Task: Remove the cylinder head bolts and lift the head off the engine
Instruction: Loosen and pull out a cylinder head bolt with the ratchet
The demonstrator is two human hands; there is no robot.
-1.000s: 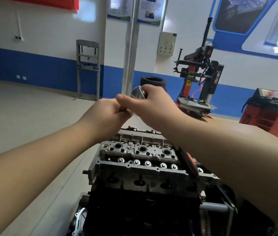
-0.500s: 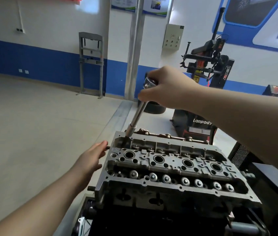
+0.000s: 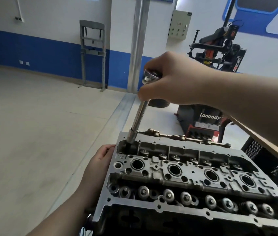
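Note:
The grey aluminium cylinder head sits on the engine block, low in the middle of the view, with four round plug wells and rows of valve springs showing. A chrome ratchet with a long extension stands tilted in the head's far left corner, its socket down in a bolt recess. My right hand grips the ratchet's head at the top. My left hand rests against the head's left end, fingers curled at its edge. The bolt under the socket is hidden.
A red and black Lanpody machine stands just behind the engine. A tyre changer is farther back on the right. A metal post and a grey press frame stand by the blue and white wall. Bare floor lies to the left.
The view has come closer and lower over the head. My left hand left the ratchet and dropped to the head's left end. The socket went down into the far left corner.

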